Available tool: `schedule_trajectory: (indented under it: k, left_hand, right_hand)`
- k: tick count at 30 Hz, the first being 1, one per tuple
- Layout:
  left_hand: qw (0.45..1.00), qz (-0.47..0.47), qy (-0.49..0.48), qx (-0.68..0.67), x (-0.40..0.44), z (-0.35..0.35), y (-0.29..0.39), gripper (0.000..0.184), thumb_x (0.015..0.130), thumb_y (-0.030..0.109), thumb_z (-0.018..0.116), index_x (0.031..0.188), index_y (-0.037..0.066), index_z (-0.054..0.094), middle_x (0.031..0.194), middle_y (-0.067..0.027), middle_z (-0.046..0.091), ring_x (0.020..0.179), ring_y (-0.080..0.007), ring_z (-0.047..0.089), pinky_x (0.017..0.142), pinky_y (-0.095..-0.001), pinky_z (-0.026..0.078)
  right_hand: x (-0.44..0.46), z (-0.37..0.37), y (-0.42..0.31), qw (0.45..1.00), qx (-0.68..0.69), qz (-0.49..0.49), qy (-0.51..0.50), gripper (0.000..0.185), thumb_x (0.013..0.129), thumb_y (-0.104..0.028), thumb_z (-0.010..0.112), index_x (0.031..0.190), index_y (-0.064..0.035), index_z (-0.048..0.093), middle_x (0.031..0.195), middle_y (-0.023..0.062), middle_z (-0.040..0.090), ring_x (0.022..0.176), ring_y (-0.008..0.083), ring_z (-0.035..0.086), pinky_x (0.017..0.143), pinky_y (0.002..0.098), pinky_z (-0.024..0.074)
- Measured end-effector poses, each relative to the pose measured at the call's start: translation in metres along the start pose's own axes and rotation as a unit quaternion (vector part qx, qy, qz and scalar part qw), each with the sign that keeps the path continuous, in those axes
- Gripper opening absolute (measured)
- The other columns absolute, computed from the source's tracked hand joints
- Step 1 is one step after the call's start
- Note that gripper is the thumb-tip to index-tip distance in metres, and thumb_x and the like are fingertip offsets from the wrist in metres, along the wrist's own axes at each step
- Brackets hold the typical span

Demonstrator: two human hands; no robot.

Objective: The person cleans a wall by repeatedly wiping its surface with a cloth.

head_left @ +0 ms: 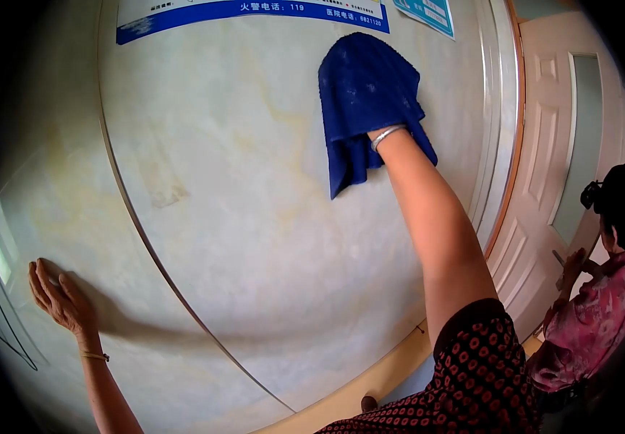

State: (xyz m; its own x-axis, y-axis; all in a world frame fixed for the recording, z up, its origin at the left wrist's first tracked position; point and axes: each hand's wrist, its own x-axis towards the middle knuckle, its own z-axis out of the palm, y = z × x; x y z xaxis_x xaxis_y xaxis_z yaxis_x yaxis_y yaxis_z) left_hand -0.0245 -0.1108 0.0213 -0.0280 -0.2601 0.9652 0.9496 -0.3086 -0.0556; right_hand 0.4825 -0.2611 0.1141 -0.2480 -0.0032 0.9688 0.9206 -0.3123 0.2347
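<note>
A dark blue cloth lies against the pale marbled wall, below the blue-edged poster. My right hand is beneath this cloth, pressed toward the wall; its fingers are hidden, and a silver bangle shows at the wrist. At the lower left, my left hand rests on the wall with its fingers stretched out and nothing in it. A thin bracelet circles that wrist.
A dark vertical seam divides the wall panels. At the right, a person in a pink patterned top stands by a pale door with a glass strip. Thin dark cables hang at the far left.
</note>
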Motion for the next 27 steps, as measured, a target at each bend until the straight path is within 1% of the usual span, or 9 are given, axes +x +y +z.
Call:
schedule_trajectory:
  k: [2, 8, 9, 13, 18, 20, 21, 23, 27]
  left_hand:
    - [1.0, -0.009, -0.006, -0.004, -0.001, -0.001, 0.0, 0.038, 0.084, 0.02, 0.04, 0.119, 0.005, 0.04, 0.124, -0.0118, 0.037, 0.116, -0.0261, 0.03, 0.096, -0.0356, 0.023]
    - [1.0, 0.002, -0.003, -0.011, 0.001, -0.004, 0.005, 0.037, 0.084, 0.017, 0.04, 0.119, 0.006, 0.041, 0.124, -0.0118, 0.037, 0.116, -0.0263, 0.03, 0.096, -0.0359, 0.023]
    - [1.0, 0.003, -0.004, -0.011, 0.002, -0.003, 0.006, 0.037, 0.084, 0.017, 0.04, 0.119, 0.006, 0.041, 0.124, -0.0118, 0.037, 0.116, -0.0263, 0.03, 0.096, -0.0359, 0.023]
    - [1.0, -0.005, -0.002, -0.007, -0.003, 0.002, 0.001, 0.037, 0.084, 0.017, 0.04, 0.119, 0.005, 0.041, 0.124, -0.012, 0.037, 0.115, -0.0268, 0.031, 0.096, -0.0363, 0.023]
    - [1.0, -0.001, 0.003, -0.004, -0.002, 0.002, 0.0, 0.037, 0.084, 0.018, 0.039, 0.119, 0.005, 0.041, 0.124, -0.0118, 0.038, 0.115, -0.0267, 0.031, 0.096, -0.0365, 0.023]
    - [1.0, 0.003, 0.004, -0.003, 0.0, 0.0, 0.002, 0.037, 0.085, 0.019, 0.039, 0.119, 0.005, 0.041, 0.124, -0.0116, 0.038, 0.115, -0.0264, 0.032, 0.096, -0.0363, 0.023]
    - [1.0, 0.0, -0.001, -0.005, -0.002, -0.001, 0.003, 0.037, 0.085, 0.019, 0.039, 0.119, 0.005, 0.041, 0.124, -0.0116, 0.038, 0.115, -0.0264, 0.032, 0.096, -0.0363, 0.023]
    - [1.0, -0.017, -0.011, -0.008, -0.003, 0.001, -0.001, 0.037, 0.085, 0.019, 0.039, 0.119, 0.005, 0.041, 0.124, -0.0115, 0.038, 0.115, -0.0261, 0.032, 0.096, -0.036, 0.024]
    - [1.0, -0.01, -0.005, -0.008, -0.004, 0.005, -0.006, 0.037, 0.085, 0.02, 0.039, 0.119, 0.005, 0.041, 0.124, -0.0114, 0.038, 0.115, -0.0259, 0.032, 0.095, -0.0357, 0.024]
  right_hand:
    - [-0.007, -0.001, -0.001, 0.999, 0.036, 0.016, 0.004, 0.046, 0.08, -0.024, 0.039, 0.122, -0.004, 0.036, 0.128, 0.0144, 0.032, 0.12, 0.0266, 0.027, 0.101, 0.0343, 0.0164]
    - [-0.01, -0.005, 0.0, 0.999, -0.021, -0.02, -0.034, 0.047, 0.081, -0.024, 0.039, 0.123, -0.0047, 0.034, 0.13, 0.0145, 0.029, 0.121, 0.0271, 0.024, 0.102, 0.0348, 0.0157]
    - [-0.003, -0.009, 0.002, 0.998, -0.016, -0.028, -0.045, 0.048, 0.081, -0.024, 0.038, 0.125, -0.0049, 0.031, 0.131, 0.0143, 0.026, 0.123, 0.0272, 0.022, 0.102, 0.0351, 0.0138]
    - [-0.016, -0.006, 0.003, 1.0, -0.008, -0.02, -0.023, 0.048, 0.081, -0.025, 0.038, 0.125, -0.0042, 0.032, 0.131, 0.0141, 0.027, 0.122, 0.0273, 0.023, 0.102, 0.0359, 0.0139]
    - [-0.015, -0.009, 0.0, 0.997, -0.044, -0.028, -0.058, 0.049, 0.081, -0.027, 0.038, 0.125, -0.0045, 0.032, 0.131, 0.0138, 0.027, 0.122, 0.027, 0.023, 0.102, 0.0359, 0.0139]
    - [-0.013, 0.004, 0.003, 0.992, 0.06, 0.07, -0.087, 0.05, 0.082, -0.028, 0.037, 0.125, -0.0044, 0.031, 0.131, 0.014, 0.028, 0.122, 0.0266, 0.024, 0.102, 0.035, 0.0142]
    - [-0.02, 0.002, 0.004, 0.992, 0.059, 0.068, -0.093, 0.05, 0.082, -0.028, 0.037, 0.125, -0.0044, 0.031, 0.131, 0.014, 0.028, 0.122, 0.0266, 0.024, 0.102, 0.035, 0.0142]
    - [-0.031, -0.006, -0.002, 0.999, -0.019, 0.014, -0.047, 0.049, 0.082, -0.027, 0.036, 0.126, -0.0045, 0.031, 0.131, 0.0133, 0.027, 0.122, 0.0256, 0.023, 0.102, 0.0337, 0.014]
    - [-0.019, -0.019, -0.005, 0.998, -0.041, 0.011, -0.056, 0.049, 0.082, -0.028, 0.036, 0.126, -0.0046, 0.031, 0.131, 0.0129, 0.027, 0.122, 0.0252, 0.023, 0.102, 0.0333, 0.014]
